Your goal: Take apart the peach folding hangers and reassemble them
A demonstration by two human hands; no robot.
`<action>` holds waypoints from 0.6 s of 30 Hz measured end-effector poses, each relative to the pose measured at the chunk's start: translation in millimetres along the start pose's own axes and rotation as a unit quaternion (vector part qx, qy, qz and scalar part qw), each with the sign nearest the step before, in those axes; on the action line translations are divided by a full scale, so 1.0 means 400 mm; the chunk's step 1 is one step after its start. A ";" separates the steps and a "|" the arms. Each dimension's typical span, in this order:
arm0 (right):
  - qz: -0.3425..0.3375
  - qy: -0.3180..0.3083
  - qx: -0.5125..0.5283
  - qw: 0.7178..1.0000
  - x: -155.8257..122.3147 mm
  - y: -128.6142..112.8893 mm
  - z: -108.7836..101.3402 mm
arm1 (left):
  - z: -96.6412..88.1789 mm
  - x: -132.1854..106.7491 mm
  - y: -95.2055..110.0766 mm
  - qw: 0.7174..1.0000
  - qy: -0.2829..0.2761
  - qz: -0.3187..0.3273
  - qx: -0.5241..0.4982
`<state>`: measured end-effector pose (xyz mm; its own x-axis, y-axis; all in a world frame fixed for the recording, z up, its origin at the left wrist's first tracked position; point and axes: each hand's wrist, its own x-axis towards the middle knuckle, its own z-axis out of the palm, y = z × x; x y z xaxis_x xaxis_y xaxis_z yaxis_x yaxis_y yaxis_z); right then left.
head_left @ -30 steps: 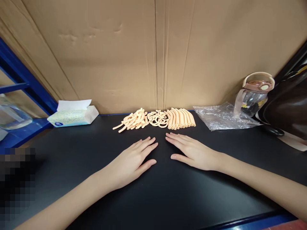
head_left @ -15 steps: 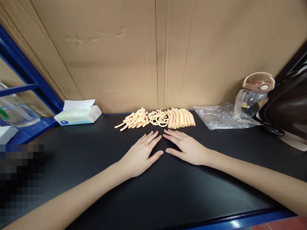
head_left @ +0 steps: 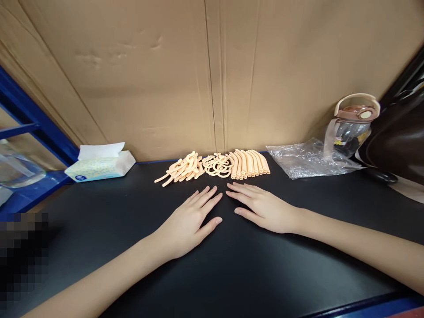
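My left hand (head_left: 188,223) lies flat on the black table top (head_left: 232,274), palm down, fingers stretched out and holding nothing. My right hand (head_left: 263,207) rests flat beside it, also open and empty, fingertips almost meeting the left ones. Just beyond the fingertips lies a row of peach-coloured plastic parts: a loose heap of curved sticks (head_left: 180,169) at the left, several rings (head_left: 217,164) in the middle, and a neat row of tubes (head_left: 248,162) at the right. Neither hand touches them.
A tissue pack (head_left: 101,163) lies at the back left by a blue shelf frame (head_left: 33,128). A crumpled clear plastic bag (head_left: 309,160), a drinking bottle (head_left: 353,126) and a dark bag (head_left: 397,141) sit at the back right. A cardboard wall (head_left: 212,75) stands behind.
Both hands have stayed flat on the table, shifting only slightly closer together and then a little back; the view has moved a bit. The peach parts have not moved.
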<state>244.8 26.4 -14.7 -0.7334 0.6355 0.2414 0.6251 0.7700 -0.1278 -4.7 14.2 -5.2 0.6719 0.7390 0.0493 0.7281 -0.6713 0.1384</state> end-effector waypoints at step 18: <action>-0.001 0.024 0.036 0.999 -0.001 -0.003 0.001 | -0.004 -0.004 0.003 1.000 0.018 0.005 -0.003</action>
<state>244.3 25.5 -15.0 -0.7194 0.6323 0.2875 0.6017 0.7741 -0.1966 -5.0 12.3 -3.5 0.6745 0.7333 0.0860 0.7201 -0.6791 0.1426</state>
